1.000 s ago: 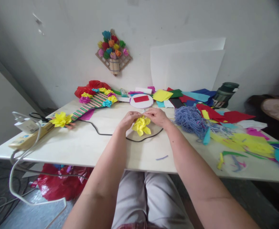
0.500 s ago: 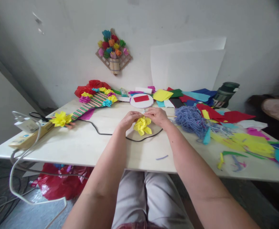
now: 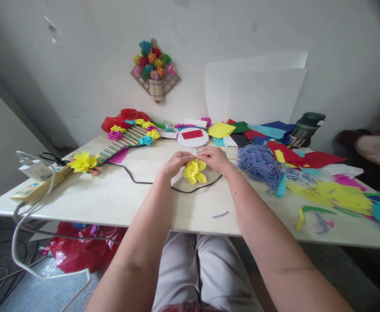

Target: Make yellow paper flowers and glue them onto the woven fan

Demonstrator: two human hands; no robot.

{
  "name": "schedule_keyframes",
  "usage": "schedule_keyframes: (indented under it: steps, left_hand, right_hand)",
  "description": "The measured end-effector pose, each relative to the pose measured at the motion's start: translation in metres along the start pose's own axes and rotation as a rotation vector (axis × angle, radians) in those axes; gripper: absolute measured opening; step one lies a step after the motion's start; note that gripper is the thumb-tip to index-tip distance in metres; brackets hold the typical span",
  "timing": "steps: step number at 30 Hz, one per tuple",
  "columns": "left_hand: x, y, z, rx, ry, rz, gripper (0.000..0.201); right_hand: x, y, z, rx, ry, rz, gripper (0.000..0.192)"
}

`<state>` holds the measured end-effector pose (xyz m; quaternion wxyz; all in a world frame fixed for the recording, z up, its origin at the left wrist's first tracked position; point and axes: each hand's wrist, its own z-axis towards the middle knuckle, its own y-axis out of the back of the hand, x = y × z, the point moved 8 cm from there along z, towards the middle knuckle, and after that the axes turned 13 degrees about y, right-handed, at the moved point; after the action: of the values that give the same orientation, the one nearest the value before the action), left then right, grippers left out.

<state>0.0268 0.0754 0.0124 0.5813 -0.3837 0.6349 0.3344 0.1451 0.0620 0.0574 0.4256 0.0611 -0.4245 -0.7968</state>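
Compared with half a second ago, we see almost nothing changed: our left hand (image 3: 176, 163) and right hand (image 3: 214, 157) remain closed on the crumpled yellow tissue-paper flower (image 3: 194, 170), which sits a touch higher between them than before.

Each grip is pinched on the flower's top, fingertips drawn together, the left from the left side and the right from the right. The flower hangs just above the pale wooden worktop (image 3: 118, 195), around the middle of it and nearer the far edge than the near one. Its bunched top points up into our fingers and its loose petals fan down toward the near edge; it is too rumpled to show a clear long axis.

A black cable (image 3: 134, 179) runs across the worktop beneath the flower. Just beyond our hands lies a round white disc with a red rectangle on it (image 3: 192, 137). To the right sits a heap of blue-purple yarn (image 3: 258, 162), then scattered coloured paper sheets (image 3: 274, 134) toward the far right corner, where a dark green lidded jar (image 3: 305, 128) stands; we cannot tell what is inside. Near the left edge rests a second yellow paper flower (image 3: 82, 161).
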Motion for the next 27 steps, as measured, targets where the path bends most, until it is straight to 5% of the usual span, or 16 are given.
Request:
schedule_keyframes:
  steps: [27]
  left_hand:
    - [0.004, 0.0, -0.001, -0.036, 0.081, -0.174, 0.017]
  right_hand:
    - [0.018, 0.004, 0.003, -0.031, 0.067, -0.117, 0.013]
